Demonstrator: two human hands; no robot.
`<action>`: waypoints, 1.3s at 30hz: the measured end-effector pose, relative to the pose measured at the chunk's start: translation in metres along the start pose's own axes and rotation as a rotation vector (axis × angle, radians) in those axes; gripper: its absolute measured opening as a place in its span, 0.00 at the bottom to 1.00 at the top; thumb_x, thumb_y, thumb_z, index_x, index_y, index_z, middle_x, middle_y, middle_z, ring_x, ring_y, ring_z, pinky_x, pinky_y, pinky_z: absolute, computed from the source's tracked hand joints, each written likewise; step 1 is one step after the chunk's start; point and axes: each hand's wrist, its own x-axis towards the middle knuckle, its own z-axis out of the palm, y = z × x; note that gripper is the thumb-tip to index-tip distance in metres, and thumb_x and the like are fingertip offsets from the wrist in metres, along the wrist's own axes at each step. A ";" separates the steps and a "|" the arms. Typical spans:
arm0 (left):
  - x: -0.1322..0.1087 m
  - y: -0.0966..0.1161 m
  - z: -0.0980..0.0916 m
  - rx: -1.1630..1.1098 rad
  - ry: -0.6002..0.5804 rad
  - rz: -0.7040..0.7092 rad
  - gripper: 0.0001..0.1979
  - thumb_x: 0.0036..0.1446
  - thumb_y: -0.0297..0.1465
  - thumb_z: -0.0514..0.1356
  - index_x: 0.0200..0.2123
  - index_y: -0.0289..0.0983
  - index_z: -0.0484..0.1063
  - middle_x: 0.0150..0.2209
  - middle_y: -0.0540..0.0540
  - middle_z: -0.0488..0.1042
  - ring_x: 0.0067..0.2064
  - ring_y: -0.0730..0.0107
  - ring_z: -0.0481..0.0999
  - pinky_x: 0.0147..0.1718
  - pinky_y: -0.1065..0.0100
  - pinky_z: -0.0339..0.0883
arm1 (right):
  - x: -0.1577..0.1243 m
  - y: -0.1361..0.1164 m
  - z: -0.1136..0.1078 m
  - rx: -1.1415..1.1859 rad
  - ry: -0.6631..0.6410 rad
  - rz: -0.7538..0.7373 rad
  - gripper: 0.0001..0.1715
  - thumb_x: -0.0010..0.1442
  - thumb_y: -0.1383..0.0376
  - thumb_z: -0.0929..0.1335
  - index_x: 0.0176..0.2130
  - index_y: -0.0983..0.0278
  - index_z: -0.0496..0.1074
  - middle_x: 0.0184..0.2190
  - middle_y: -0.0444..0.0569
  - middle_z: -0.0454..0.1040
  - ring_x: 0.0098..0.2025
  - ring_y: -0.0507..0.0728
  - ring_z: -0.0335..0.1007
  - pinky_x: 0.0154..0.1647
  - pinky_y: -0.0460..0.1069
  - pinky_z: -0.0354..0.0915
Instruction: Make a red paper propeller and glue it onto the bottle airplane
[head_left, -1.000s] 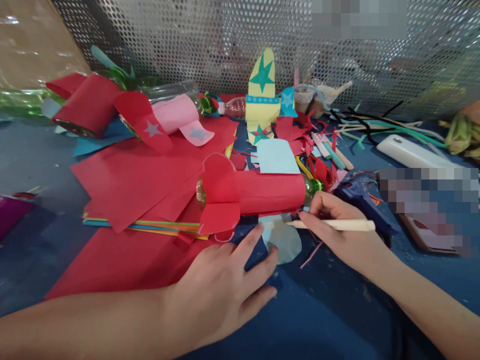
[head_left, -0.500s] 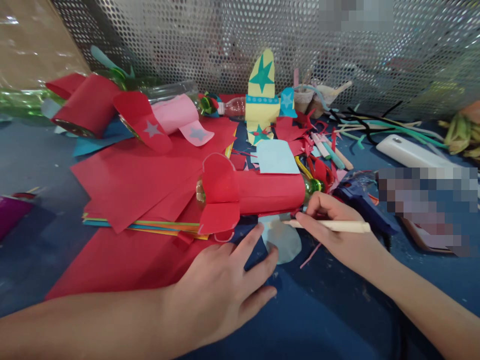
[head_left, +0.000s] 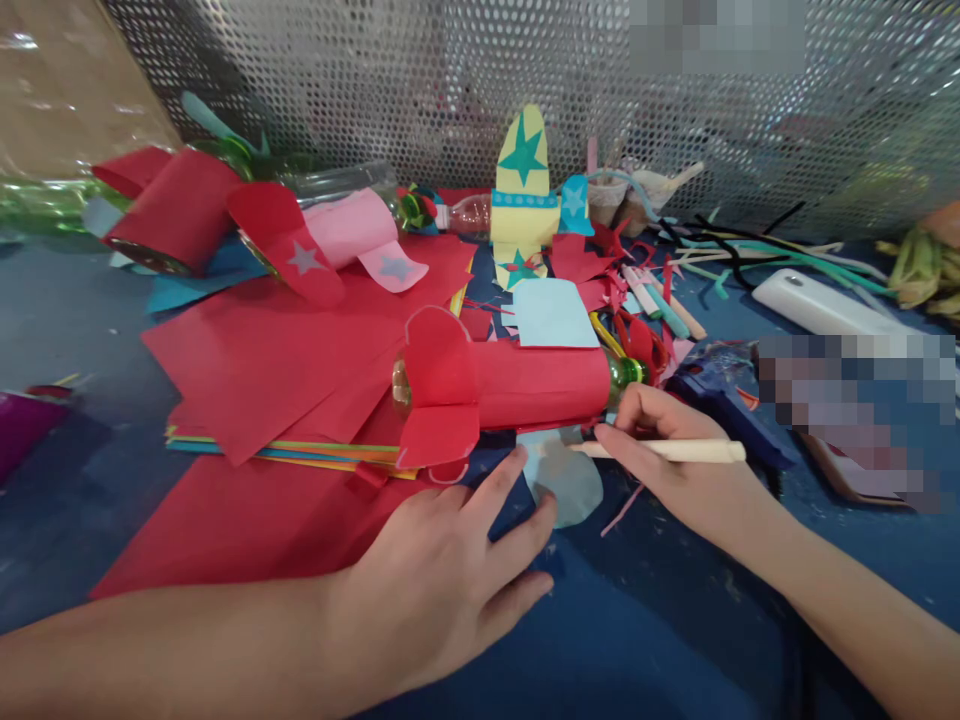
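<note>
Left hand [head_left: 442,585] fingers spread flat on desk [head_left: 637,620], fingertips touching blue cutout [head_left: 574,488], right hand [head_left: 679,470] fingers pinched on pencil [head_left: 694,451], tip on cutout, red bottle [head_left: 540,385] just beyond fingertips, cups [head_left: 607,200] far back holding sticks.

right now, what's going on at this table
A person's right hand holds a pencil with its tip on a light blue cutout on the blue table, in front of a red-wrapped bottle. The left hand lies flat and open, fingertips at the cutout's edge. Red paper sheets lie behind.
</note>
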 end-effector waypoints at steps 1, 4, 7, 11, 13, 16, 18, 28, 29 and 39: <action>0.000 0.000 0.000 -0.003 0.000 -0.002 0.18 0.62 0.37 0.50 0.53 0.40 0.69 0.55 0.31 0.67 0.31 0.58 0.77 0.24 0.56 0.73 | 0.000 0.000 0.000 -0.003 0.004 -0.005 0.14 0.58 0.63 0.65 0.24 0.61 0.56 0.19 0.37 0.56 0.20 0.48 0.52 0.19 0.44 0.51; 0.001 0.000 0.001 -0.007 0.003 -0.007 0.18 0.62 0.37 0.51 0.53 0.40 0.69 0.55 0.31 0.67 0.31 0.58 0.77 0.24 0.56 0.73 | 0.000 -0.001 0.000 -0.011 0.016 -0.009 0.14 0.57 0.63 0.65 0.24 0.61 0.56 0.18 0.37 0.56 0.20 0.48 0.52 0.19 0.44 0.51; 0.001 0.001 0.001 -0.006 0.002 -0.003 0.18 0.62 0.37 0.51 0.52 0.40 0.69 0.54 0.31 0.67 0.31 0.57 0.77 0.25 0.55 0.73 | 0.001 -0.001 -0.001 -0.012 0.019 -0.003 0.14 0.57 0.64 0.64 0.23 0.60 0.56 0.18 0.37 0.55 0.19 0.48 0.52 0.19 0.44 0.50; 0.001 0.000 0.001 -0.006 -0.014 -0.004 0.18 0.62 0.37 0.51 0.53 0.41 0.68 0.55 0.31 0.67 0.31 0.57 0.77 0.25 0.55 0.73 | 0.001 -0.002 -0.001 -0.002 0.021 0.000 0.14 0.57 0.63 0.64 0.23 0.60 0.56 0.18 0.37 0.55 0.19 0.49 0.52 0.19 0.44 0.51; 0.001 0.000 0.001 -0.005 -0.010 -0.002 0.18 0.62 0.37 0.51 0.53 0.40 0.69 0.55 0.31 0.67 0.30 0.58 0.77 0.24 0.55 0.73 | 0.001 -0.002 -0.001 -0.004 0.020 -0.003 0.14 0.57 0.63 0.64 0.23 0.60 0.56 0.18 0.37 0.55 0.19 0.49 0.52 0.19 0.44 0.51; 0.001 0.000 0.000 -0.002 0.004 0.003 0.18 0.62 0.37 0.51 0.52 0.40 0.69 0.55 0.30 0.67 0.31 0.57 0.77 0.24 0.55 0.73 | 0.001 -0.002 0.000 -0.006 0.019 -0.008 0.14 0.57 0.64 0.64 0.23 0.60 0.55 0.18 0.37 0.55 0.19 0.48 0.51 0.18 0.44 0.50; 0.001 0.000 -0.001 -0.002 0.005 0.005 0.18 0.62 0.37 0.51 0.52 0.40 0.69 0.54 0.30 0.67 0.31 0.57 0.77 0.24 0.55 0.73 | 0.001 -0.001 0.001 -0.011 0.019 -0.007 0.14 0.57 0.64 0.64 0.23 0.60 0.55 0.18 0.37 0.55 0.19 0.48 0.51 0.18 0.44 0.50; 0.000 0.001 0.000 0.008 0.004 0.001 0.18 0.62 0.38 0.51 0.52 0.41 0.69 0.54 0.31 0.68 0.29 0.59 0.77 0.23 0.56 0.73 | 0.001 -0.003 0.000 -0.026 0.044 -0.009 0.14 0.57 0.64 0.64 0.23 0.60 0.56 0.18 0.37 0.56 0.19 0.48 0.53 0.18 0.44 0.50; 0.000 0.001 0.000 0.009 0.002 0.001 0.18 0.62 0.37 0.51 0.52 0.41 0.69 0.54 0.31 0.67 0.29 0.59 0.77 0.23 0.56 0.73 | 0.001 -0.003 -0.001 -0.025 0.047 -0.009 0.14 0.57 0.64 0.64 0.23 0.60 0.56 0.18 0.37 0.56 0.19 0.48 0.53 0.18 0.44 0.50; 0.001 0.001 -0.001 -0.002 -0.001 0.000 0.18 0.62 0.36 0.51 0.52 0.40 0.69 0.54 0.31 0.67 0.31 0.58 0.77 0.24 0.56 0.73 | 0.001 -0.005 -0.001 -0.046 0.065 -0.013 0.14 0.56 0.64 0.64 0.23 0.60 0.56 0.17 0.37 0.56 0.18 0.49 0.52 0.18 0.44 0.50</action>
